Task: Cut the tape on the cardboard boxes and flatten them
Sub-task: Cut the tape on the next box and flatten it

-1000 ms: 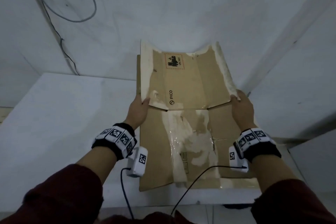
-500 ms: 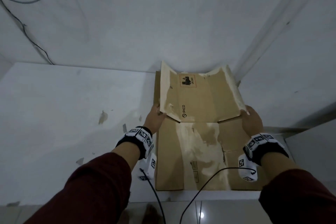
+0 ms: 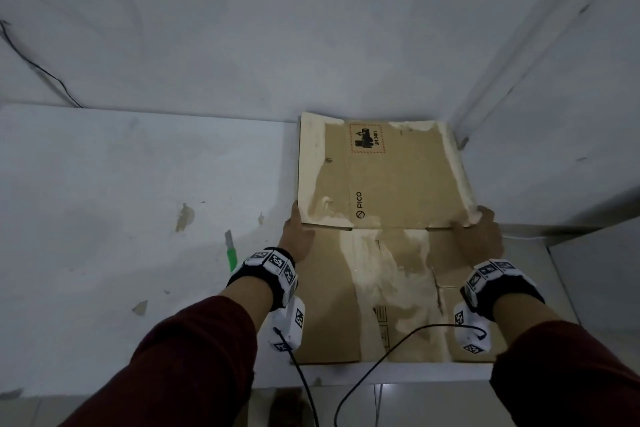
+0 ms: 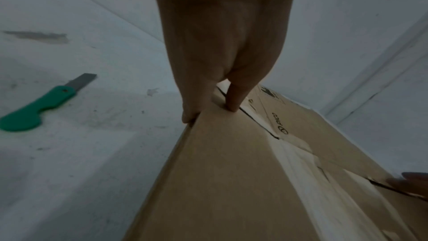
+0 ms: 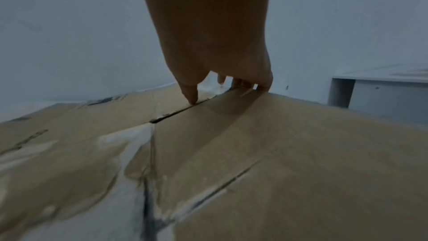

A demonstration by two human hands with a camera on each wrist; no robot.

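1. The left hand is pinching the left edge of the flattened cardboard box, thumb on top and fingers under the edge.
2. The right hand is gripping the box's right edge at the same fold line, thumb pressing the top.
3. The box is lying flat on the white table, in its far right corner against the wall.
4. A green utility knife is lying just left of the left hand.

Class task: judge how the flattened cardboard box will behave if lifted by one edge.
The flattened cardboard box probably hinges at its creases rather than staying rigid. It looks light, a thin sheet. Its torn, peeled surface suggests it may rip further where the left hand and right hand grip it.
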